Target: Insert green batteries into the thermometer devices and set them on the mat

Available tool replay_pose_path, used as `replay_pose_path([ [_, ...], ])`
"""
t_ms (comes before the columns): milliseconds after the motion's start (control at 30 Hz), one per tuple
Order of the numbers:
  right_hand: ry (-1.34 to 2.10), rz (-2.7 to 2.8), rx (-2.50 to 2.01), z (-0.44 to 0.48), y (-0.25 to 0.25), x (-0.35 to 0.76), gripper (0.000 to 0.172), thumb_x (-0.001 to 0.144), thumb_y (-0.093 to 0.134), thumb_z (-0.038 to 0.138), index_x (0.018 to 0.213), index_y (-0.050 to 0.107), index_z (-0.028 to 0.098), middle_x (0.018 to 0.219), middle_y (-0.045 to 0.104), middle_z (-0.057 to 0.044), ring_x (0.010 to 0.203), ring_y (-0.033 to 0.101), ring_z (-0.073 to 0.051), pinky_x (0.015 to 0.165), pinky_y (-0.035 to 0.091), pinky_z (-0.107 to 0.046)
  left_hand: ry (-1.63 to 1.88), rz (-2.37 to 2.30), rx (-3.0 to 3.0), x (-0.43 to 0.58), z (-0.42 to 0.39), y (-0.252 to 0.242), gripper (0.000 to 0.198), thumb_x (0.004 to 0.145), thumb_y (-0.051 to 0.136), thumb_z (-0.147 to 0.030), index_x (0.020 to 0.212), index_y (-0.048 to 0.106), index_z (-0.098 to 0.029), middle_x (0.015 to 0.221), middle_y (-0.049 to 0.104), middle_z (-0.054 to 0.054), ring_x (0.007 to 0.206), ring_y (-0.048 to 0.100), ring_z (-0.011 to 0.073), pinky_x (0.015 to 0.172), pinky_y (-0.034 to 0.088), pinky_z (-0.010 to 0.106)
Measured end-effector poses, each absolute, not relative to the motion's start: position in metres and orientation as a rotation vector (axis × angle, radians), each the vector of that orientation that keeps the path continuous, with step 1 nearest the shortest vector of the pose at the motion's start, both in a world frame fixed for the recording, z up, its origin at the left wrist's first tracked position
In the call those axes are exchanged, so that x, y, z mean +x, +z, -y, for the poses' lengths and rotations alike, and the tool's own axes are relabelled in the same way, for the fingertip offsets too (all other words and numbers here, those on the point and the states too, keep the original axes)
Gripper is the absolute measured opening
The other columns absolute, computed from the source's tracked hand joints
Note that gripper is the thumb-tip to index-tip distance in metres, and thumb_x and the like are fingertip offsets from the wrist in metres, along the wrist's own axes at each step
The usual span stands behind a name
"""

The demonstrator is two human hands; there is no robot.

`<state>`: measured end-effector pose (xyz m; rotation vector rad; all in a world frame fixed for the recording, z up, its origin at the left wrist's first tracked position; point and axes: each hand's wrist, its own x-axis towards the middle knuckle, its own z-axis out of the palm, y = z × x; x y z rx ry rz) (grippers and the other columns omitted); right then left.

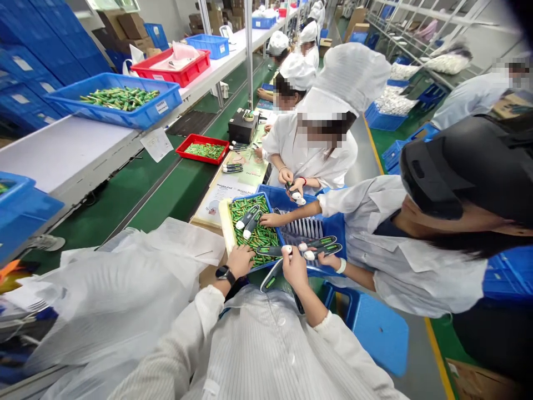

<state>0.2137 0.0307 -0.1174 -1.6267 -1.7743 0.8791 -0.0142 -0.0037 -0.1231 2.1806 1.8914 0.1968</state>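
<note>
A blue tray (278, 230) heaped with green batteries (256, 230) sits on the bench in front of me. My left hand (241, 259), a black watch on its wrist, rests on the batteries at the tray's near edge with its fingers curled down into them. Just right of it, my right hand (293, 268) is closed round a dark green handheld device (270, 276) with a white tip. Two more such devices (249, 218) lie on the batteries. A co-worker's hand (270, 220) reaches into the same tray from the right.
The co-worker wears a black headset (466, 166) and holds further devices (320, 248) over a blue bin (335, 228). Clear plastic sheeting (125, 289) lies to my left, a blue stool (375, 328) to my right. A green conveyor (166, 189) carries a red tray (203, 149); more workers sit beyond.
</note>
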Motion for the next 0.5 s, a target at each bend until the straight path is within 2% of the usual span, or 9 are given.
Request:
replay_pose_path([
  [100, 0.865, 1.816, -1.622, -0.026, -0.110, 0.218, 0.037, 0.098, 0.039, 0.047, 0.109, 0.059, 0.018, 0.084, 0.072, -0.009, 0.073, 0.067, -0.023, 0.062, 0.039, -0.026, 0.088, -1.917, 2.158, -0.007, -0.013, -0.132, 0.013, 0.080, 0.069, -0.030, 0.082, 0.074, -0.018, 0.093, 0.067, 0.013, 0.101, 0.059, 0.0318, 0.093, 0.039, 0.049],
  [233, 0.846, 1.815, -1.613, -0.027, -0.109, 0.223, 0.038, 0.097, 0.039, 0.047, 0.110, 0.059, 0.018, 0.086, 0.072, -0.010, 0.075, 0.067, -0.024, 0.063, 0.041, -0.027, 0.036, -1.917, 2.134, -0.002, -0.022, -0.139, 0.005, 0.075, 0.070, -0.020, 0.074, 0.073, -0.016, 0.089, 0.068, 0.015, 0.098, 0.060, 0.0325, 0.092, 0.037, 0.048],
  [333, 0.878, 1.761, -1.609, -0.032, -0.116, 0.228, 0.038, 0.097, 0.040, 0.048, 0.106, 0.060, 0.018, 0.083, 0.071, -0.009, 0.073, 0.067, -0.023, 0.065, 0.042, -0.027, 0.076, -1.868, 2.145, -0.005, -0.021, -0.139, 0.004, 0.074, 0.070, -0.016, 0.076, 0.073, -0.017, 0.088, 0.069, 0.014, 0.097, 0.061, 0.0315, 0.090, 0.038, 0.046],
  [500, 0.946, 1.605, -1.655, -0.039, -0.130, 0.233, 0.041, 0.095, 0.039, 0.052, 0.096, 0.061, 0.018, 0.076, 0.068, -0.006, 0.067, 0.064, -0.021, 0.062, 0.044, -0.027, 0.214, -1.728, 2.164, -0.012, -0.016, -0.131, 0.008, 0.078, 0.071, -0.018, 0.086, 0.072, -0.021, 0.089, 0.071, 0.007, 0.092, 0.064, 0.0233, 0.089, 0.044, 0.039],
])
